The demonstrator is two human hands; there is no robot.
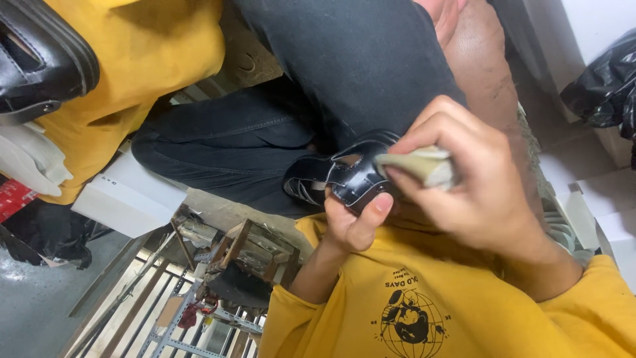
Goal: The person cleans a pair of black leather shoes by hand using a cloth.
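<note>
My left hand [351,222] grips a glossy black strappy sandal [344,176] from below, with the thumb pressed on its strap. A pale folded cloth or pad [424,166] is pinched in my right hand [464,169] and lies against the sandal's upper edge. Both hands meet in the middle of the view, above my yellow printed shirt [411,311]. Most of the sandal's far end is hidden behind my right hand.
Another person in a yellow top [132,59] and black jeans [358,59] sits close behind the sandal. A black bag [36,59] is at top left, white boxes [126,195] lie at left and right, a black plastic sack [606,86] at top right, and a metal rack [199,311] below.
</note>
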